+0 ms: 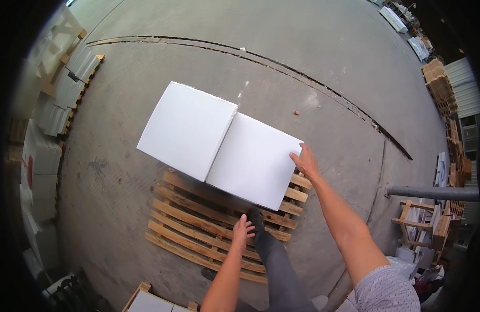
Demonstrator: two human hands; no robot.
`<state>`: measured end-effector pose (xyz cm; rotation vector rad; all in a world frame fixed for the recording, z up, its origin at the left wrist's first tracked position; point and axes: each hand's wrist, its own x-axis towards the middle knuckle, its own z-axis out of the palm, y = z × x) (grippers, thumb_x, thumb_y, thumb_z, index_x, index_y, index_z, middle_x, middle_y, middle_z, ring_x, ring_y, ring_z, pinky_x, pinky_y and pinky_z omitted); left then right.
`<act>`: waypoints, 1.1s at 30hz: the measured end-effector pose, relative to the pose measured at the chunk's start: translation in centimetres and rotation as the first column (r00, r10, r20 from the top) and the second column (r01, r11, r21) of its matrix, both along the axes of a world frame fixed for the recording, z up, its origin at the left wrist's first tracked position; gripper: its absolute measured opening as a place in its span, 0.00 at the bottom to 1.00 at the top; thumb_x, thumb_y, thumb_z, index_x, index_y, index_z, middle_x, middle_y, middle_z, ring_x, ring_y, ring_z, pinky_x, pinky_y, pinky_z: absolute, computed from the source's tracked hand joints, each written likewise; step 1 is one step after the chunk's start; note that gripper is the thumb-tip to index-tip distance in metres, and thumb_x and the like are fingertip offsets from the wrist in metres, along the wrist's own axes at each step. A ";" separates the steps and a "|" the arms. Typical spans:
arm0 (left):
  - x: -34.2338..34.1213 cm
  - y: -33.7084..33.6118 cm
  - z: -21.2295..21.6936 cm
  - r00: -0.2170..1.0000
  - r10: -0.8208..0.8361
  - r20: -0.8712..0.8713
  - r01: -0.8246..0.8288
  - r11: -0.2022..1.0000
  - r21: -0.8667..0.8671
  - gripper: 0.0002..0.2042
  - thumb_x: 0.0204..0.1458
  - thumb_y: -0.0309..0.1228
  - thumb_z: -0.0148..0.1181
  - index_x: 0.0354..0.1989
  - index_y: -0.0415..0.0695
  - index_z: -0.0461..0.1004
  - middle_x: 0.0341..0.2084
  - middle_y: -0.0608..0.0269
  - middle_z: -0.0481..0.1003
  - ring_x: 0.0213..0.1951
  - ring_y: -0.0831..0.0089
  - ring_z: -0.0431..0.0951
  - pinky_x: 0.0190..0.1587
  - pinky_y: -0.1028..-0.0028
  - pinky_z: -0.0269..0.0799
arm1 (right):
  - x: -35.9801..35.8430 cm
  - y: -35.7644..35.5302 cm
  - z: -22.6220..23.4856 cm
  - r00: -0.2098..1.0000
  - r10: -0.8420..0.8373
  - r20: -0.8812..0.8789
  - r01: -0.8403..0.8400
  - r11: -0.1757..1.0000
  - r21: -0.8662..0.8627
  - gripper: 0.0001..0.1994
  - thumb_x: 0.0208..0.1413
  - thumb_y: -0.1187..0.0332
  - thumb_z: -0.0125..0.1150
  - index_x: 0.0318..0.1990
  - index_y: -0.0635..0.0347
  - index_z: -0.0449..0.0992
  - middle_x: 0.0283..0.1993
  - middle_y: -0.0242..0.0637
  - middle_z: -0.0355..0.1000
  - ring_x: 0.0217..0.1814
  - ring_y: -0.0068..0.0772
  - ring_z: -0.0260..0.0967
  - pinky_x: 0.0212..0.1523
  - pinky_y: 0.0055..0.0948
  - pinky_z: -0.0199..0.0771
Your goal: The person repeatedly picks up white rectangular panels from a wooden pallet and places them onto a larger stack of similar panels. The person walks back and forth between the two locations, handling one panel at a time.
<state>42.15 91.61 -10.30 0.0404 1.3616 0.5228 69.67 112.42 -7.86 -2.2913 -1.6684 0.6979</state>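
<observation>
Overhead, right hand (305,162) touches smooth white square box (254,161) on slatted pallet (198,223).

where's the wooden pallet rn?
Head view, centre-low: the wooden pallet lies on the concrete floor, under the near white box, with the left hand just above its slats.
</observation>
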 end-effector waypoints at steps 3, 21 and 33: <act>3.4 4.5 -3.1 0.988 0.152 0.030 -0.153 0.987 0.054 0.41 0.50 0.57 0.46 0.61 0.34 0.47 0.58 0.44 0.55 0.55 0.55 0.62 0.48 0.59 0.66 | -0.3 6.1 -1.7 0.994 0.074 0.080 -0.066 0.993 -0.100 0.33 0.50 0.48 0.52 0.53 0.69 0.62 0.54 0.55 0.62 0.59 0.50 0.57 0.57 0.39 0.57; 0.6 1.3 -7.8 0.915 0.183 -0.359 -0.079 0.955 0.287 0.35 0.51 0.58 0.46 0.40 0.28 0.67 0.35 0.46 0.73 0.37 0.60 0.73 0.43 0.67 0.68 | 2.4 -11.8 -4.5 0.964 -0.211 -0.162 0.120 0.889 -0.442 0.37 0.47 0.44 0.54 0.52 0.73 0.63 0.47 0.55 0.68 0.48 0.46 0.66 0.49 0.37 0.64; -8.1 -3.0 -0.6 0.714 -0.409 -0.568 0.451 0.890 -0.074 0.42 0.44 0.67 0.41 0.36 0.30 0.74 0.37 0.38 0.73 0.44 0.47 0.71 0.49 0.62 0.64 | -2.9 -21.9 0.2 0.813 -0.372 -0.447 0.068 0.824 -0.562 0.43 0.48 0.35 0.45 0.46 0.78 0.68 0.39 0.49 0.71 0.39 0.34 0.68 0.40 0.29 0.67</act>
